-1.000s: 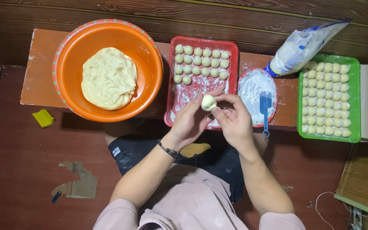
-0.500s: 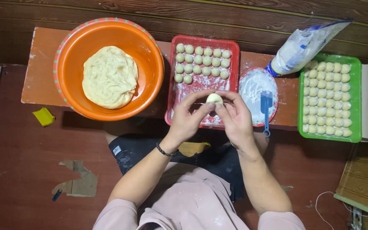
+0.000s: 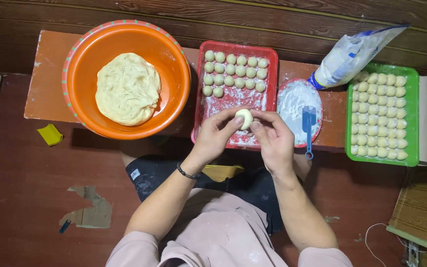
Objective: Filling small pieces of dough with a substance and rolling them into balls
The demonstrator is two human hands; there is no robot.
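Your left hand and right hand pinch one small dough ball between curled fingertips, just above the near edge of the red tray. Rows of finished balls sit at that tray's far end; the orange bowl lies to its left.

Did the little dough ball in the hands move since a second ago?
Barely. The dough ball stays at the near end of the red tray, pinched between the left hand and right hand, only drifting slightly.
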